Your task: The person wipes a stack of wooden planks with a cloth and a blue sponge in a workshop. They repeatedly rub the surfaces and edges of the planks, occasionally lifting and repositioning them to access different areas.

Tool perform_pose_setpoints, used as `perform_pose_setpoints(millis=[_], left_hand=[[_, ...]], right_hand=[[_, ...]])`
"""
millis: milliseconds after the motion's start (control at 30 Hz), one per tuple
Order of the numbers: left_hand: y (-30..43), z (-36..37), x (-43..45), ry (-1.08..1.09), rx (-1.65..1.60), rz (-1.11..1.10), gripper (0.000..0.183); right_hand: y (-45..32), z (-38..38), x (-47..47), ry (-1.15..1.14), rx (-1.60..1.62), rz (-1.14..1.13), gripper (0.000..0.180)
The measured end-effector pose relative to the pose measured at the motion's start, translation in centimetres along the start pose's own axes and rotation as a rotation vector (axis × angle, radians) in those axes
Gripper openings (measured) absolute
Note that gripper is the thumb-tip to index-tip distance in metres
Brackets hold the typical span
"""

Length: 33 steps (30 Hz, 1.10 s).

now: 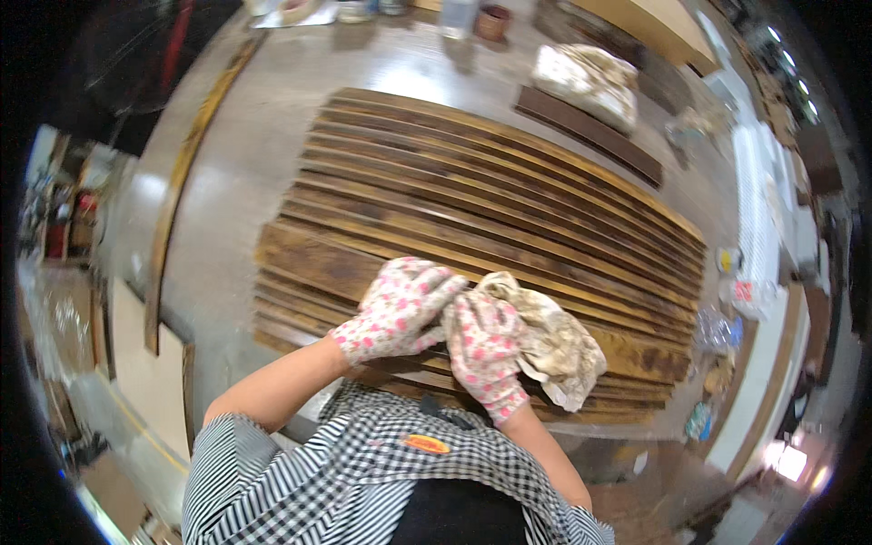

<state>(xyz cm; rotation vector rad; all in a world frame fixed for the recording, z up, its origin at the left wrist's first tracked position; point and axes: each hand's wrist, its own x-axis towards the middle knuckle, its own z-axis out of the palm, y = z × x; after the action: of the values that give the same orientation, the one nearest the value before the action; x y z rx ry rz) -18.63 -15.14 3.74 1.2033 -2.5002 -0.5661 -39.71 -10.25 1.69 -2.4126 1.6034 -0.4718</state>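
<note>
Both my hands wear white gloves with a pink floral print, and they meet low over a row of dark-stained wooden slats (477, 204). My right hand (485, 340) grips a crumpled white cloth (562, 340) blotched with brown, which spreads out to its right over the slats. Close against it, my left hand (405, 310) points its fingers toward the right glove. Whether the left fingers hold anything is hidden. Beneath the left hand lies one wider board (313, 262), its face mottled brown and yellow.
A narrow plank (180, 184) lies along the table's left side. Toward the back are a dark brown board (589, 133), a stained cloth bundle (586, 82), a clear container (458, 17) and a brown cup (492, 22). Plastic bottles (749, 293) stand at the right edge.
</note>
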Motion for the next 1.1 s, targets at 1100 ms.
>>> perform_pose_setpoints(millis=[1100], left_hand=[[-14.7,-6.2,-15.7,0.672,-0.744,-0.836,0.035]], right_hand=[[-15.4,3.4,12.4,0.117,0.311,-0.380,0.044]])
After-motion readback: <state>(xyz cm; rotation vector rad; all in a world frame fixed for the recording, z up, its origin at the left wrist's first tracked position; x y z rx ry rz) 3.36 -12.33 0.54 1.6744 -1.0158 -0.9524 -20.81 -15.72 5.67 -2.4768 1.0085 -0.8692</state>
